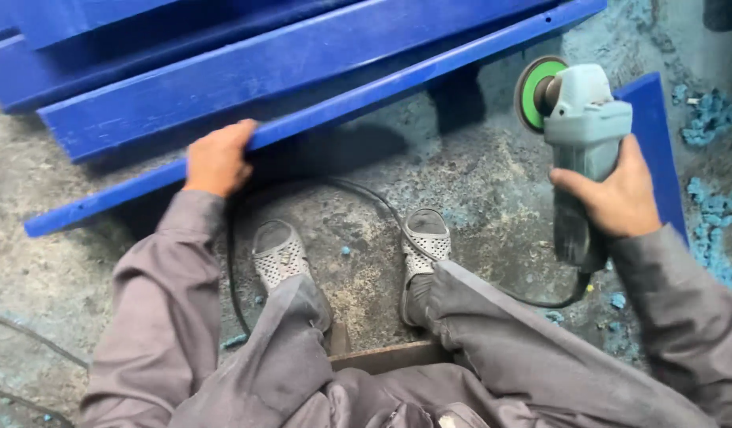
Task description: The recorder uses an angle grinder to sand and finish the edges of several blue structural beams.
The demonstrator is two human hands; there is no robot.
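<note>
My left hand (218,158) grips the near edge of a long blue plastic bar (398,79) that runs diagonally from lower left to upper right. My right hand (615,196) holds a grey angle grinder (581,135) by its body, the green disc (534,93) facing left and held in the air, apart from the bar. The grinder's black cord (366,198) loops across the floor between my feet. I sit in grey overalls with grey perforated sandals (279,254) on the ground.
More blue plastic beams (247,71) are stacked behind the bar. Another blue panel (659,150) stands behind the grinder at the right. Blue shavings (711,230) litter the dusty concrete floor at the right. A wooden block edge (390,357) shows under my legs.
</note>
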